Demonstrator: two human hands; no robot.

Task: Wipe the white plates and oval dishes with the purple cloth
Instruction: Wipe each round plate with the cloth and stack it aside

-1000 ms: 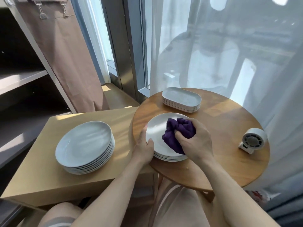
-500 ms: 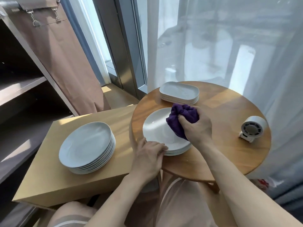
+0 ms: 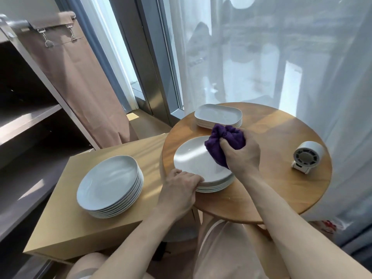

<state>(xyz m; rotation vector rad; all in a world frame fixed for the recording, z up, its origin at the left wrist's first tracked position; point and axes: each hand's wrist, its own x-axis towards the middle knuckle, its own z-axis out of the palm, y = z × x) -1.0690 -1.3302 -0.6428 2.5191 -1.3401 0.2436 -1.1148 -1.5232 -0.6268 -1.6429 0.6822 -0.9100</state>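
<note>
Since a second ago the purple cloth [image 3: 223, 141], bunched in the right hand [image 3: 240, 156], slid from the top plate [image 3: 193, 158]'s middle to its far rim. The left hand [image 3: 179, 190]'s bent fingers hold the near rim on the desk [image 3: 271, 188]. Mid-wipe; next likely a returning sweep, with the oval dishes [image 3: 218, 115] still to do.

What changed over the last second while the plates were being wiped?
The right hand slid the purple cloth from the middle of the top plate to its far right rim. The left hand shifted from that plate's left edge to its near edge. The other plate stack, oval dishes and small fan stayed put.
</note>
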